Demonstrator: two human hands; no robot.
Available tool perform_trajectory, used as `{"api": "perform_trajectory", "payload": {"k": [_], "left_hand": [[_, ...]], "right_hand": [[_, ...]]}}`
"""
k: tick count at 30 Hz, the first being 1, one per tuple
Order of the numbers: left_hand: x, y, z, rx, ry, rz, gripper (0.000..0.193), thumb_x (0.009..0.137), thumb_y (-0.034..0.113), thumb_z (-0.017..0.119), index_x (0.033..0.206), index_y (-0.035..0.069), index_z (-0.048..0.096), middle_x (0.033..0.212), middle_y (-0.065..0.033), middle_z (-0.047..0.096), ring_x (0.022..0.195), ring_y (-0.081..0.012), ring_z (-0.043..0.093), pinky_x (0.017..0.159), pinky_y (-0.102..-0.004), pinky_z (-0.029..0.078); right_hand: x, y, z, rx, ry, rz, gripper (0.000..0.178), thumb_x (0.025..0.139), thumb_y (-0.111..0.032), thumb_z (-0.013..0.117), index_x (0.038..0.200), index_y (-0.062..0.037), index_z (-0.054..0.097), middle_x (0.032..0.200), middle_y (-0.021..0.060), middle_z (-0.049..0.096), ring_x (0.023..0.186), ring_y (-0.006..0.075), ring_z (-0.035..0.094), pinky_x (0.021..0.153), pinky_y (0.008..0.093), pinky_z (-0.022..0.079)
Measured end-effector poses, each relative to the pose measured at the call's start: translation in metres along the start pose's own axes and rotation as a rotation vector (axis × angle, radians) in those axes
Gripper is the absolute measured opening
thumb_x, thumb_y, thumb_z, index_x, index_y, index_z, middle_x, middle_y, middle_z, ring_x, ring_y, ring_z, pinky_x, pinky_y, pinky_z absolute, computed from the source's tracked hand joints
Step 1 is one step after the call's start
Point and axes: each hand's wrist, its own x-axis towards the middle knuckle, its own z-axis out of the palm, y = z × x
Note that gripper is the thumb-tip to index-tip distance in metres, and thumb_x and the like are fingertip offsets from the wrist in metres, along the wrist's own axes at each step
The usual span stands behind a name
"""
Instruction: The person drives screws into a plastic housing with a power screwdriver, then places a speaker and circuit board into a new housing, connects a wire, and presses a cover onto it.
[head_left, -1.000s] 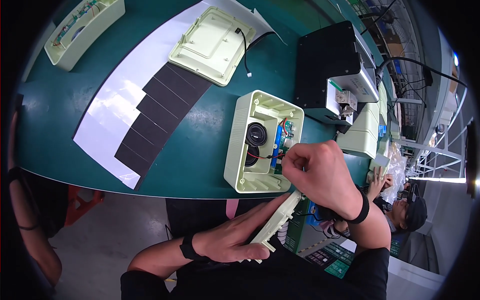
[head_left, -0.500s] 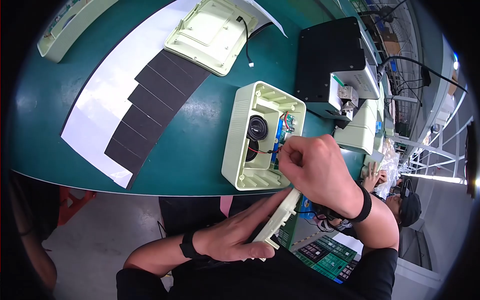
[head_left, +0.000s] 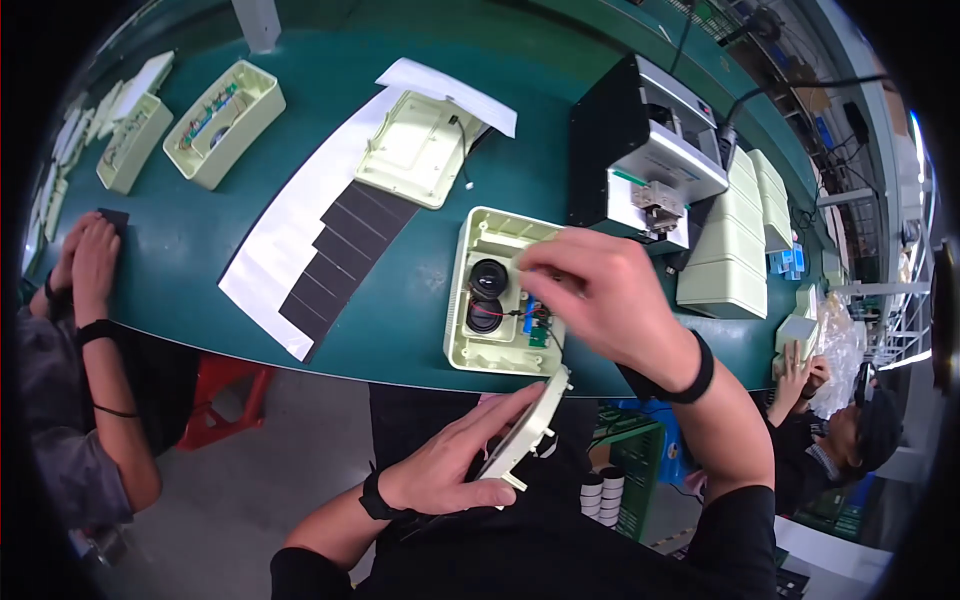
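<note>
A pale cream plastic housing (head_left: 457, 325) lies open side up at the table's front edge. Inside it are two round black speakers (head_left: 488, 280), red and black wires, and a green circuit board (head_left: 539, 335). My left hand (head_left: 445, 470) grips a cream cover panel (head_left: 530, 430), tilted on edge just off the table. A thin black cable (head_left: 556, 345) runs from the panel up to the board. Over the housing's right side, my right hand (head_left: 610, 290) has bent fingers, with the thumb apart from them. It partly hides the board, and nothing shows in its grasp.
Ahead lies another cream cover (head_left: 420, 150) on a white sheet with black strips (head_left: 335, 265). A black-and-white machine (head_left: 640, 150) stands right, beside stacked cream housings (head_left: 725, 280). Cream boxes with boards (head_left: 225, 125) sit far left. Co-workers' hands (head_left: 92, 265) show at left and right.
My view has swung, bringing the left co-worker in. My right fingers have lifted off the wires and board and opened from a pinch. My left hand still holds the cover panel.
</note>
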Motion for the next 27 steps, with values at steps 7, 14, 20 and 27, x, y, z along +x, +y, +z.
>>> {"api": "perform_trajectory", "payload": {"k": [7,14,20,27], "left_hand": [[-0.005,0.002,0.02,-0.127,0.101,-0.154,0.11,0.089,0.059,0.071,0.167,0.002,0.019,0.156,-0.0167,0.044,0.125,-0.0233,0.055,0.1,-0.0354,0.046],[-0.005,0.004,0.024,-0.132,0.106,-0.197,0.11,0.09,0.06,0.07,0.167,0.002,0.018,0.155,-0.0171,0.045,0.127,-0.0243,0.057,0.101,-0.0358,0.046],[-0.002,0.006,0.023,-0.135,0.095,-0.204,0.108,0.092,0.06,0.068,0.167,0.001,0.017,0.157,-0.0188,0.043,0.136,-0.0275,0.055,0.106,-0.038,0.045],[0.0,0.006,0.021,-0.181,0.083,-0.191,0.107,0.093,0.06,0.067,0.166,0.0,0.017,0.159,-0.0205,0.041,0.137,-0.0297,0.054,0.111,-0.0421,0.043]], "right_hand": [[0.015,0.009,0.018,-0.255,-0.092,-0.326,0.022,0.08,-0.014,0.082,0.096,-0.0029,0.071,0.088,0.0129,0.073,0.076,0.0302,0.071,0.063,0.0391,0.055],[0.013,-0.014,0.028,-0.588,-0.313,-0.102,0.028,0.079,-0.022,0.081,0.086,-0.0002,0.064,0.082,0.0152,0.07,0.082,0.0304,0.072,0.068,0.0439,0.055],[0.008,0.0,0.035,-0.517,-0.096,-0.328,0.028,0.081,-0.021,0.08,0.089,0.0017,0.065,0.078,0.0151,0.069,0.074,0.0324,0.071,0.065,0.0449,0.055],[0.01,-0.008,0.031,-0.458,-0.27,-0.155,0.023,0.084,-0.017,0.077,0.094,0.0,0.064,0.082,0.0146,0.068,0.077,0.035,0.07,0.065,0.0452,0.055]]}}
